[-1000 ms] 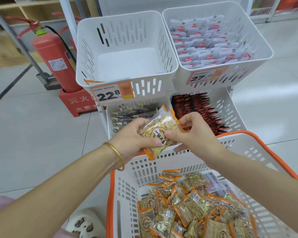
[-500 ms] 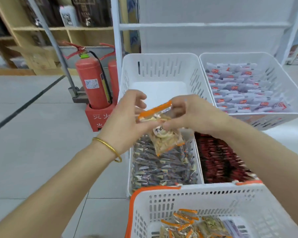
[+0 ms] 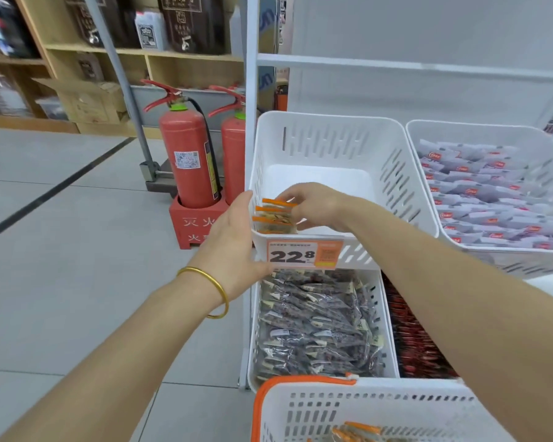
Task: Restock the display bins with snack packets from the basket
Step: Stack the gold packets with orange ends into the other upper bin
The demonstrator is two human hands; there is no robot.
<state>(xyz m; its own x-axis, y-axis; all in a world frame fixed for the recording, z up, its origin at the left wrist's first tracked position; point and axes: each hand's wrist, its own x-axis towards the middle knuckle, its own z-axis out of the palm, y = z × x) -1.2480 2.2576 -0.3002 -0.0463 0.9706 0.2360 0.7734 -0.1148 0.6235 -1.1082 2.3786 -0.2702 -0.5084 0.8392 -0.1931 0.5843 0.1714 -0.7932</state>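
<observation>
The right hand (image 3: 316, 207) reaches into the front left corner of the upper left bin (image 3: 328, 145), its fingers curled over the tops of a small row of snack packets (image 3: 275, 215) and pinching them; the left hand (image 3: 233, 232) lies flat and open against the outside of that same corner, fingers straight up the wall, thumb down by the price tag (image 3: 304, 255), holding nothing.

The packets stand on edge, close together, four orange seals showing; the film is clear, pale biscuit pieces visible inside; they look light, crinkly and liable to tip over without support.

By my reading the restocking has barely started; this short row is all the bin holds, and the rest of its white floor is bare; the basket (image 3: 380, 409) at the bottom edge shows a few basket packets (image 3: 358, 430) of the same kind, though how many is cut off.

The upper right bin (image 3: 428, 129), lower left bin (image 3: 388, 327) and lower right bin (image 3: 422, 346) look well filled already.
</observation>
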